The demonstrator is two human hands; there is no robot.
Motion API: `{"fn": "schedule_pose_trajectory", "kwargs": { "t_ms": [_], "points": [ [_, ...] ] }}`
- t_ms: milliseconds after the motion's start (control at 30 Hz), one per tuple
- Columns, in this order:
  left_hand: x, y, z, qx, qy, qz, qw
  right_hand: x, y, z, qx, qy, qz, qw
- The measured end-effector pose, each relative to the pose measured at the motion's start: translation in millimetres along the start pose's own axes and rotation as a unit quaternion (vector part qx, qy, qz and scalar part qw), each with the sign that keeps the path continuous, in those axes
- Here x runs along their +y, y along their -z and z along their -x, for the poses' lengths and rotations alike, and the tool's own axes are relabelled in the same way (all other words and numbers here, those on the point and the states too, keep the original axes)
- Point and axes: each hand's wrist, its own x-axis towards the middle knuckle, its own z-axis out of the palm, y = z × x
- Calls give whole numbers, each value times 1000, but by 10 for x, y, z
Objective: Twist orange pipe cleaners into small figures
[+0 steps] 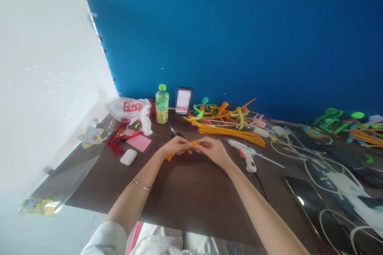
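Both hands meet over the middle of the dark table. My left hand (177, 146) pinches an orange pipe cleaner (195, 144), whose loose ends stick out below the palm. From the other side my right hand (213, 150) closes its fingertips on the same orange piece, which looks bent or coiled where they meet. Fingers hide much of it. Just behind the hands lies a bundle of orange pipe cleaners (231, 133). A white hot glue gun (247, 154) rests to the right of my right hand. Black-handled scissors (175, 132) lie behind my left hand.
A green-capped bottle (162, 105) and an upright phone (183, 101) stand at the back. Colourful pipe-cleaner figures (224, 111) lie behind the bundle. Left are a plastic bag (130, 110), pink paper (140, 142) and a white case (128, 157). A phone (305, 197) and cables are right.
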Motion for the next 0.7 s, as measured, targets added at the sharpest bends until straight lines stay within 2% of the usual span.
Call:
{"fn": "schedule_pose_trajectory", "kwargs": {
  "t_ms": [100,200,300,467,700],
  "points": [
    [-5,32,9,2,16,14,1000,73,-120,37,29,37,-32,998],
    [9,60,37,-27,35,44,998,75,-196,83,50,73,-22,996],
    [11,74,51,-63,53,73,994,47,-220,132,78,116,24,990],
    [-17,74,37,-108,68,91,988,14,-206,218,116,191,139,965],
    [-17,32,25,-105,68,83,989,-12,-190,279,102,199,157,962]
  ]
}}
